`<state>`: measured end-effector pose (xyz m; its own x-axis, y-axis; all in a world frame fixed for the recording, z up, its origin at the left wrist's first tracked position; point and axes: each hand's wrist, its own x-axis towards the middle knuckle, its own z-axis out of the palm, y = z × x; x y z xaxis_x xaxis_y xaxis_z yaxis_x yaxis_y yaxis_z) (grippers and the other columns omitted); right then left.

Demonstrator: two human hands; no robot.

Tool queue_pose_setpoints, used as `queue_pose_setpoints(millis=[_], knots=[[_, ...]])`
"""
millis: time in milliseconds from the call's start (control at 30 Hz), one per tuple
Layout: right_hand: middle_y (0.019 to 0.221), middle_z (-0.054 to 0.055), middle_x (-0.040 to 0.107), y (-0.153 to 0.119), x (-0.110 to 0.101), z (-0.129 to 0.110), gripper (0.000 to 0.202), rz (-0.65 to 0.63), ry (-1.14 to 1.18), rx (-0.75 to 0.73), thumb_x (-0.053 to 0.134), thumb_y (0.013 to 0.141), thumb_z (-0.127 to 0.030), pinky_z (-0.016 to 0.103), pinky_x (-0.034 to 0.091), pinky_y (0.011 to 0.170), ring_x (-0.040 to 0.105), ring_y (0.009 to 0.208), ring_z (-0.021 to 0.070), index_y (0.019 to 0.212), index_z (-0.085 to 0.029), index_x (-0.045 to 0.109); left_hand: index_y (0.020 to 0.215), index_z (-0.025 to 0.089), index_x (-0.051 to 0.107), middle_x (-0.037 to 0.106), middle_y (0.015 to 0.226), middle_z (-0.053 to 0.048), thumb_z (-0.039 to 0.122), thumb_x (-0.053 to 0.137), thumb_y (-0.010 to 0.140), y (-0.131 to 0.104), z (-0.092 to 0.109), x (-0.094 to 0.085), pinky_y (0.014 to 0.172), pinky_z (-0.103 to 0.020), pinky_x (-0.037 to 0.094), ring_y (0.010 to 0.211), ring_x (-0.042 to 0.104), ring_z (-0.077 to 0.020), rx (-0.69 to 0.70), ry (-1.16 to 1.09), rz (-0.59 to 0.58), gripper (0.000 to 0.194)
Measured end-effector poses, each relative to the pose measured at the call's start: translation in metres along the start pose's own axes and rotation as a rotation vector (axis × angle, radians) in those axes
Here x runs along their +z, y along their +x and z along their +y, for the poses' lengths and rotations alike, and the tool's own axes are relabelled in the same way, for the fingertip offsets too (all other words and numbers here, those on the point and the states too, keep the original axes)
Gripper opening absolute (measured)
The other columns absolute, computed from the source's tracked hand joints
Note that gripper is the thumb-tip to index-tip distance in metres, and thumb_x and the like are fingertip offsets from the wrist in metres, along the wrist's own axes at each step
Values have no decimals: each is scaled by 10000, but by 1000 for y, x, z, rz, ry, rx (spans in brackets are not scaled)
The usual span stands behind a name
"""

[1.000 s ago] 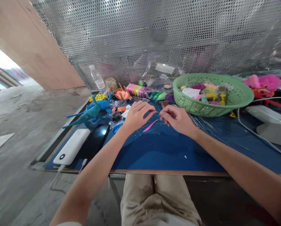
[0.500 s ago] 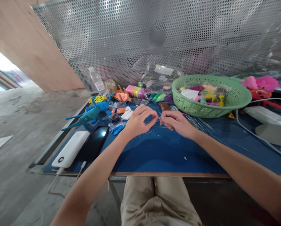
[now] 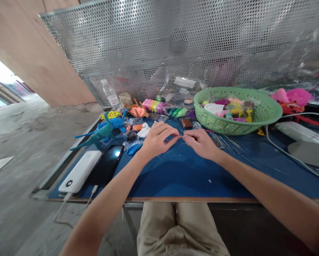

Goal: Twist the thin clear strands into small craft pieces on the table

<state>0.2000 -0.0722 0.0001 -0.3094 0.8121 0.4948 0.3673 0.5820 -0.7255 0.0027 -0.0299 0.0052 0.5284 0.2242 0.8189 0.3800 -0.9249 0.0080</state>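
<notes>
A: What do I have at the centre?

B: A thin strand point(image 3: 182, 137), held between the fingertips over the blue worktop point(image 3: 175, 181); its detail is too small for my feed.

A: State of the hands?

B: Left hand point(image 3: 158, 140): thumb and forefinger pinched on the strand. Right hand point(image 3: 200, 142): fingers curled, thumb pressing, gripping it too. The fingertips nearly meet.

A: Close by?

B: Pink piece point(image 3: 165, 152), mostly hidden by the left hand; brown block point(image 3: 186, 123) just beyond the fingertips; thin wires point(image 3: 229, 140) fanned out right of the right hand.

A: Writing I can log?

B: Bottle point(image 3: 109, 89), back left: its label is blurred. White label point(image 3: 184, 82) on clear plastic point(image 3: 172, 96), behind: I cannot read it. White power bank point(image 3: 80, 171): marks on its round dark display point(image 3: 69, 183), too small to make out.

A: Rest?

B: Black phone point(image 3: 107, 165) beside the power bank, teal dinosaur figure point(image 3: 99, 135) behind them, green basket point(image 3: 223, 128) of colourful pieces at right.
</notes>
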Motion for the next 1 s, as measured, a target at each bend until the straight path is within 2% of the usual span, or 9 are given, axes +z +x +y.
queue_pose_setpoints(millis=[233,567,700,833,1000], knots=[[534,-60,212,-4,1,-4,338,185,-228,-204,458,855,-151,253,195,475,224,475,67,599,-206,244,865,216,659,729,831,5,241,656,904,4,16,-1,749,-316,449,768,597,-143,-109,-37,14,46],[513,-55,419,-2,-10,2,283,229,-632,-516,489,850,-117,247,266,501,368,470,85,608,-209,376,870,227,719,748,839,16,288,674,911,10,22,-1,785,-330,440,789,620,-145,-331,-256,-75,86],[513,-55,425,0,-14,2,288,212,-684,-528,482,870,-122,247,276,501,385,467,89,617,-213,379,887,230,733,757,887,3,284,662,919,10,22,-1,766,-319,451,785,617,-144,-398,-351,-89,95],[514,-54,425,0,-15,1,295,192,-694,-512,468,887,-133,247,280,503,386,470,93,622,-217,370,913,228,745,758,903,-13,298,657,921,9,21,1,664,-284,436,769,617,-141,-456,-433,-67,113],[511,-55,410,1,-16,0,299,171,-647,-485,470,888,-133,246,274,506,380,474,93,622,-216,363,922,231,742,747,890,-13,336,635,931,6,19,5,618,-268,405,690,566,-123,-491,-433,-78,150]])
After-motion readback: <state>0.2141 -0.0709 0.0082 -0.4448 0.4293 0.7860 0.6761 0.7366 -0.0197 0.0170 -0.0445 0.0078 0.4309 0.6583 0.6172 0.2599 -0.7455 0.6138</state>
